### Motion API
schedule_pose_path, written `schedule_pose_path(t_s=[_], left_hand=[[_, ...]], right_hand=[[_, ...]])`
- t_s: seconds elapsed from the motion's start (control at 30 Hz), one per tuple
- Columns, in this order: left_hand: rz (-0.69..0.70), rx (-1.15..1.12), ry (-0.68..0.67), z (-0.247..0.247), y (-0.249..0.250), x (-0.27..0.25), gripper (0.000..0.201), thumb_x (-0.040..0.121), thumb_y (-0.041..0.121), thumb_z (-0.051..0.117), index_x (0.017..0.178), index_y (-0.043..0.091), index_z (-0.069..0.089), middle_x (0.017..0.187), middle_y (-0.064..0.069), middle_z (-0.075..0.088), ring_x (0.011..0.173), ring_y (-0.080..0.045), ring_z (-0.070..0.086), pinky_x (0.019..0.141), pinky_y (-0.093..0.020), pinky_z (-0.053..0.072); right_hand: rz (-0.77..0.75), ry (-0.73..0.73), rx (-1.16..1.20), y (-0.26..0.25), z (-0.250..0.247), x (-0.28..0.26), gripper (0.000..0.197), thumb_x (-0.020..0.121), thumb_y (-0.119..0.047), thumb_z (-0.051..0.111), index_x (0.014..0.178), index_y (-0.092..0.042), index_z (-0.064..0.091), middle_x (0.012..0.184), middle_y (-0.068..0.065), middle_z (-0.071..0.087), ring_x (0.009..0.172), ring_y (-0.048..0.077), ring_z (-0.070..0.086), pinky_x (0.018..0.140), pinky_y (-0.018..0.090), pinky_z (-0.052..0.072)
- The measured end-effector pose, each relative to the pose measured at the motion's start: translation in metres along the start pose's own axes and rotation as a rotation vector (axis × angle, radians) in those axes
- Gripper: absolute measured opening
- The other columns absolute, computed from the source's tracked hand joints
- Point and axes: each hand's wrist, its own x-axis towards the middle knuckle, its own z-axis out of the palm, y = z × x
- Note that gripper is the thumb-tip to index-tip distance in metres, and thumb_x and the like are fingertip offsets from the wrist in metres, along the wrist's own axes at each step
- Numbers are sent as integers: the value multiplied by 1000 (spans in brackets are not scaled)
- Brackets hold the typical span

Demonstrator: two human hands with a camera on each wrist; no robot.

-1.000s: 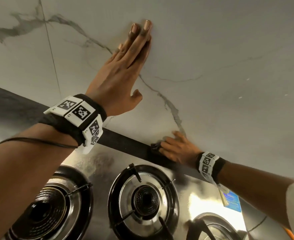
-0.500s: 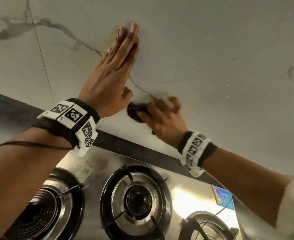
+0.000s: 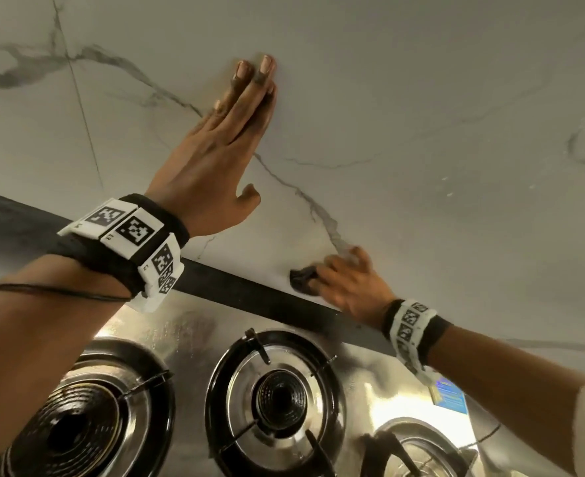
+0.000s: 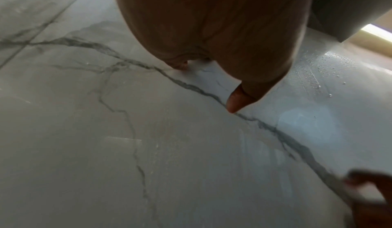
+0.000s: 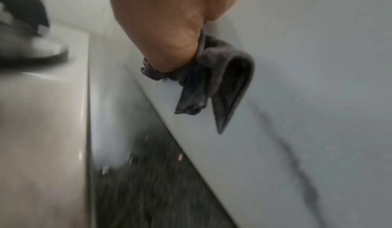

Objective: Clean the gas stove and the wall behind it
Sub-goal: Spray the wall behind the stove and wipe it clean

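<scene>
- The room was dim and evenly lit; the marble wall (image 3: 421,98) looked grey and soft.
- Glare pooled on the steel stove top (image 3: 387,404), brightest right of the middle burner (image 3: 279,397).
- Above the stove, the right hand (image 3: 349,287) and its dark cloth (image 3: 301,277) were smeared by motion.
- The right wrist view was blurred throughout.
- In the left wrist view the wall's veins were sharp, and a bright strip showed at the upper right corner.
- The head view bowed at its edges.

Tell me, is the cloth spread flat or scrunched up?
Scrunched up. The dark cloth is bunched in folds under the right hand, pressed against the wall.
</scene>
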Motion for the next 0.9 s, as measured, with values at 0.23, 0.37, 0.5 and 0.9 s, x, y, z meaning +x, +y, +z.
schedule_pose_path(t_s=[0.23,0.37,0.5,0.9], left_hand=[[-17,-48,4,18,41,9,128,81,56,73,164,5,-9,172,-14,-18,159,-32,-17,129,-57,6],[65,-34,16,30,60,15,115,86,46,69,166,8,-4,173,-11,-16,160,-30,-13,129,-56,8],[61,-46,40,31,62,14,110,88,35,70,166,10,-3,173,-8,-16,160,-28,-12,130,-54,9],[65,-67,67,27,64,20,114,85,31,76,166,13,-2,174,-6,-16,160,-27,-13,128,-54,11]], right_hand=[[485,506,-224,115,-92,-1,29,96,-8,63,114,-27,77,91,2,66,93,29,64,106,49,25],[539,558,-212,112,-86,4,32,91,-6,68,115,-24,78,88,4,63,92,28,58,103,50,28],[288,300,-136,67,-43,-31,43,85,-8,72,124,-29,74,102,1,51,96,28,57,99,51,31],[799,773,-467,229,-177,4,43,78,-13,71,119,-27,69,98,11,65,103,26,45,87,44,27]])
